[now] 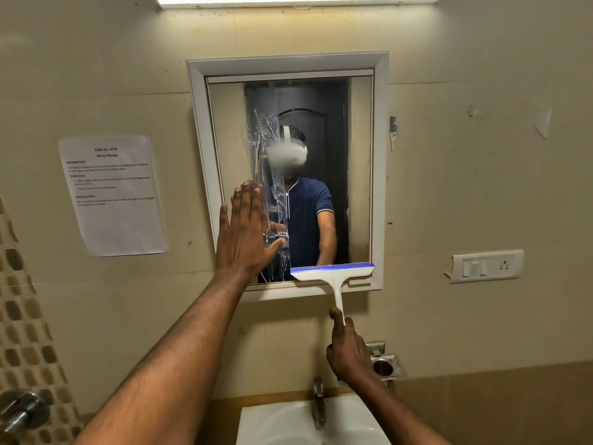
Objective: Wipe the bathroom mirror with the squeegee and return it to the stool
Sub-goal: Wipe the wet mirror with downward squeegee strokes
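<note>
A white-framed bathroom mirror (380, 155) hangs on the wall ahead. A band of water drops and streaks runs down its left-centre glass; the right part looks wiped. My right hand (348, 351) grips the handle of a white squeegee (333, 276), whose blue-edged blade lies level against the glass at the mirror's bottom right edge. My left hand (245, 234) is flat with fingers spread, pressed on the mirror's lower left corner over the frame. The stool is out of view.
Below sits a white sink (253, 422) with a chrome tap (318, 401). A metal cup holder (385, 364) is fixed behind my right hand. A printed sheet (112, 194) is on the left wall, a switch plate (486, 266) on the right.
</note>
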